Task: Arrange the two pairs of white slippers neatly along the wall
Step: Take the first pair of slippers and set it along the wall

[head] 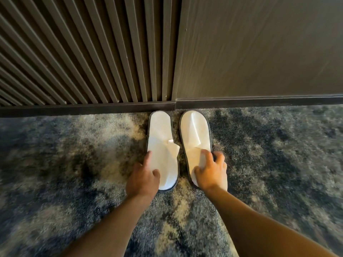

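Observation:
Two white slippers with dark edging lie side by side on the carpet, one end of each touching the skirting board. My left hand (143, 176) rests on the near end of the left slipper (161, 132), thumb on its white top and a finger along its left edge. My right hand (211, 169) grips the near end of the right slipper (194, 128), fingers curled over its outer edge and thumb on top. A narrow strip of carpet separates the two slippers. Only this one pair is in view.
A dark skirting board (87, 108) runs across the frame. Above it stand a ribbed slatted panel (83, 52) on the left and a smooth dark wall (259, 49) on the right. Mottled grey-blue carpet (74, 164) spreads to both sides.

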